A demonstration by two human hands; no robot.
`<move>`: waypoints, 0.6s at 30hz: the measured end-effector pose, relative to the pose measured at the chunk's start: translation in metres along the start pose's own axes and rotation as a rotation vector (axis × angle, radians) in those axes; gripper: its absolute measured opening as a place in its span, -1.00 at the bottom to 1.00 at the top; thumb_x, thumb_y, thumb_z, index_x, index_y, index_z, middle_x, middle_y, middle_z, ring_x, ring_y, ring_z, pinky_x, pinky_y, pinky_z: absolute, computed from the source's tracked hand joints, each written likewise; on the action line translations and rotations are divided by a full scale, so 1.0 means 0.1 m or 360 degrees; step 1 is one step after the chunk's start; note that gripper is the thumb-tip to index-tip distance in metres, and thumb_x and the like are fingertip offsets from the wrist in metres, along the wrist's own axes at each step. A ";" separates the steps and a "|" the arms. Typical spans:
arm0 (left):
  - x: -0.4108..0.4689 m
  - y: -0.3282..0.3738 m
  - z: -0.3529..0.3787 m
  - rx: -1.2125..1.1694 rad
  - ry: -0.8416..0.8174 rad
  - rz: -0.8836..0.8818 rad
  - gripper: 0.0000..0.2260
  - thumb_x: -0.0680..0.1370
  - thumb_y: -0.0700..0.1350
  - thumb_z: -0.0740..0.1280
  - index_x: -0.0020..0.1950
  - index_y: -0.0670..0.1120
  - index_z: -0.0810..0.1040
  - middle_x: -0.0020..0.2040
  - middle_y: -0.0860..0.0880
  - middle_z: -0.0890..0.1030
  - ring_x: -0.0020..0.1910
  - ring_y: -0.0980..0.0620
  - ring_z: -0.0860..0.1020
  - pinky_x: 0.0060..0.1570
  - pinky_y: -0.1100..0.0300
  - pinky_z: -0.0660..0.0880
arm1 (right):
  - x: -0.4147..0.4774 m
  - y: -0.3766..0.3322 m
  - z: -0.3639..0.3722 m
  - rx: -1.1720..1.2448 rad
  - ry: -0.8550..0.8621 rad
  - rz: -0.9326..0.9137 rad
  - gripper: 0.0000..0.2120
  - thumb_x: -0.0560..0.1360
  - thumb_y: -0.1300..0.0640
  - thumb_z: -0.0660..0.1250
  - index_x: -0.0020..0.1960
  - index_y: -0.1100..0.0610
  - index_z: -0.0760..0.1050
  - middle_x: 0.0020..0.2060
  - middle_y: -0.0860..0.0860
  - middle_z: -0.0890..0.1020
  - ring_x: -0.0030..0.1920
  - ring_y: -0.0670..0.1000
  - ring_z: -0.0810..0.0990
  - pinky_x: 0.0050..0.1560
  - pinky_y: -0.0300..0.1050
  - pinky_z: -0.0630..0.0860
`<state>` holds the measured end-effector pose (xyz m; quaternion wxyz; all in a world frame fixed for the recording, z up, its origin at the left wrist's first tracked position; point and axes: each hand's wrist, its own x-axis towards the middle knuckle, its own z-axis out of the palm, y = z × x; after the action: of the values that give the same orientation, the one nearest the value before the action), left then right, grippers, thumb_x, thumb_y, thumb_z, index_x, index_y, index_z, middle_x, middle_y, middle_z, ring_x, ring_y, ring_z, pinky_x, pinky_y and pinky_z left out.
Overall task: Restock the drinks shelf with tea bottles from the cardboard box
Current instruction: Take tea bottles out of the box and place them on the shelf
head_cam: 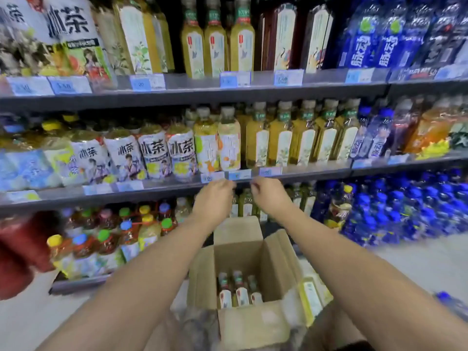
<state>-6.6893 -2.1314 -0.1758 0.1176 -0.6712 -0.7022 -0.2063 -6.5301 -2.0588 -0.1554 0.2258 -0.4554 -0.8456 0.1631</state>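
Note:
An open cardboard box (253,328) sits on the floor below me, with three yellow tea bottles (239,291) upright inside. Matching yellow tea bottles (304,134) with white labels line the middle shelf (304,174). My left hand (214,198) and my right hand (268,196) are stretched out side by side at the front edge of that shelf, just under the price tags (239,174). Their fingers are curled at the edge; no bottle is in either hand. Whether the fingertips pinch a tag is unclear.
Iced tea bottles (154,155) fill the middle shelf's left side. Blue-capped bottles (405,206) are packed low on the right. A top shelf (228,91) carries more tea. Coloured-cap bottles (106,236) stand low on the left. A red blurred object (22,247) is at the left edge.

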 end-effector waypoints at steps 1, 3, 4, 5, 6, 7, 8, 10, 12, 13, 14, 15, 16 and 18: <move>-0.17 -0.04 0.21 -0.0009 -0.0041 -0.0019 -0.82 0.52 -0.23 0.30 0.07 -0.08 0.60 -0.04 -0.11 0.60 -0.02 -0.22 0.59 -0.19 -0.07 0.56 | -0.13 0.11 0.22 -0.0011 -0.0084 0.0037 -0.79 0.59 0.17 0.17 -0.01 0.20 0.58 -0.19 0.16 0.66 -0.16 0.20 0.62 -0.17 0.03 0.56; -0.52 -0.12 0.61 -0.0054 -0.0156 -0.0083 -0.84 0.54 -0.22 0.30 0.08 -0.08 0.60 -0.02 -0.13 0.62 0.00 -0.23 0.60 -0.16 -0.07 0.57 | -0.38 0.31 0.67 -0.0028 -0.0258 0.0109 -0.78 0.61 0.15 0.16 0.00 0.19 0.57 -0.16 0.15 0.66 -0.14 0.19 0.62 -0.24 -0.04 0.47; -0.69 -0.16 0.81 -0.0068 -0.0229 -0.0119 -0.82 0.56 -0.21 0.29 0.12 -0.08 0.60 0.03 -0.12 0.63 0.05 -0.21 0.59 -0.10 -0.05 0.56 | -0.49 0.41 0.88 -0.0035 -0.0343 0.0158 -0.77 0.61 0.15 0.16 0.00 0.19 0.58 -0.14 0.14 0.66 -0.12 0.18 0.62 -0.25 -0.07 0.41; -0.84 -0.22 1.01 -0.0085 -0.0297 -0.0136 -0.81 0.57 -0.20 0.29 0.15 -0.07 0.60 0.06 -0.11 0.63 0.08 -0.20 0.58 -0.06 -0.03 0.55 | -0.58 0.51 1.10 -0.0022 -0.0425 0.0204 -0.77 0.60 0.17 0.17 0.00 0.19 0.59 -0.12 0.13 0.66 -0.09 0.17 0.62 -0.24 -0.09 0.39; -0.98 -0.28 1.19 -0.0096 -0.0349 -0.0147 -0.80 0.56 -0.20 0.29 0.15 -0.06 0.60 0.05 -0.10 0.62 0.07 -0.19 0.57 -0.06 -0.02 0.56 | -0.64 0.61 1.32 -0.0004 -0.0515 0.0252 -0.77 0.59 0.18 0.18 0.00 0.20 0.60 -0.09 0.13 0.67 -0.06 0.16 0.62 -0.19 -0.09 0.42; -1.11 -0.34 1.37 -0.0068 -0.0401 -0.0171 -0.80 0.54 -0.20 0.30 0.12 -0.05 0.60 0.02 -0.08 0.60 0.02 -0.19 0.57 -0.08 -0.04 0.57 | -0.70 0.70 1.53 0.0008 -0.0607 0.0310 -0.78 0.58 0.18 0.19 0.00 0.19 0.61 -0.07 0.14 0.67 -0.04 0.16 0.62 -0.11 -0.08 0.48; -1.21 -0.40 1.52 -0.0006 -0.0435 -0.0195 -0.81 0.52 -0.18 0.30 0.09 -0.03 0.60 -0.01 -0.06 0.59 -0.03 -0.17 0.56 -0.11 -0.06 0.58 | -0.74 0.78 1.73 0.0012 -0.0690 0.0382 -0.78 0.58 0.15 0.21 0.02 0.17 0.62 -0.06 0.13 0.67 -0.02 0.16 0.63 -0.02 -0.06 0.54; -1.38 -0.49 1.79 0.0082 -0.0443 -0.0224 -0.81 0.54 -0.11 0.29 0.11 -0.03 0.62 0.01 -0.05 0.57 0.00 -0.13 0.52 -0.03 -0.08 0.55 | -0.80 0.91 2.06 0.0014 -0.0836 0.0491 -0.79 0.57 0.09 0.23 0.04 0.10 0.62 -0.04 0.11 0.67 -0.01 0.16 0.63 0.04 -0.01 0.58; -1.51 -0.56 1.99 0.0079 -0.0444 -0.0239 -0.72 0.59 0.00 0.20 0.20 -0.03 0.59 0.17 -0.06 0.52 0.17 -0.12 0.46 0.17 -0.10 0.44 | -0.82 1.01 2.37 0.0012 -0.0974 0.0561 -0.78 0.56 0.05 0.25 0.12 0.07 0.59 0.02 0.11 0.66 0.03 0.17 0.62 0.06 0.00 0.58; -1.56 -0.58 2.05 0.0080 -0.0451 -0.0232 -0.67 0.61 0.03 0.13 0.26 -0.03 0.56 0.26 -0.07 0.49 0.26 -0.13 0.41 0.26 -0.09 0.40 | -0.84 1.05 2.52 0.0006 -0.1060 0.0589 -0.74 0.56 0.03 0.27 0.20 0.06 0.56 0.07 0.10 0.65 0.06 0.17 0.62 0.09 0.01 0.57; -1.60 -0.60 2.13 0.0065 -0.0456 -0.0233 -0.62 0.61 0.04 0.08 0.31 -0.05 0.53 0.33 -0.07 0.45 0.33 -0.13 0.37 0.32 -0.09 0.37 | -0.84 1.10 2.68 -0.0008 -0.1146 0.0601 -0.69 0.55 0.03 0.28 0.27 0.04 0.52 0.12 0.10 0.63 0.10 0.17 0.61 0.14 0.03 0.56; -1.63 -0.62 2.18 0.0017 -0.0441 -0.0250 -0.59 0.62 0.03 0.06 0.35 -0.09 0.51 0.39 -0.08 0.41 0.37 -0.14 0.34 0.36 -0.09 0.36 | -0.84 1.15 2.84 -0.0029 -0.1235 0.0614 -0.64 0.54 0.03 0.29 0.33 0.02 0.47 0.17 0.12 0.61 0.13 0.17 0.60 0.18 0.05 0.55; -1.65 -0.62 2.22 -0.0043 -0.0416 -0.0288 -0.58 0.63 0.00 0.06 0.38 -0.13 0.49 0.43 -0.09 0.39 0.40 -0.14 0.33 0.38 -0.09 0.36 | -0.84 1.18 2.99 -0.0045 -0.1326 0.0634 -0.60 0.54 0.01 0.30 0.37 0.00 0.43 0.21 0.13 0.58 0.17 0.16 0.58 0.21 0.06 0.53; -1.69 -0.62 2.26 -0.0122 -0.0365 -0.0360 -0.57 0.65 -0.04 0.05 0.42 -0.19 0.47 0.49 -0.10 0.37 0.45 -0.15 0.33 0.40 -0.10 0.36 | -0.86 1.23 3.25 -0.0078 -0.1459 0.0689 -0.54 0.56 -0.06 0.27 0.43 -0.03 0.33 0.32 0.15 0.49 0.25 0.16 0.51 0.29 0.10 0.47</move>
<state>-6.7132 -2.1821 -0.4593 -0.0130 -0.6111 -0.7737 -0.1668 -6.5757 -2.0886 -0.5088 -0.2183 -0.5070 -0.7476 0.3693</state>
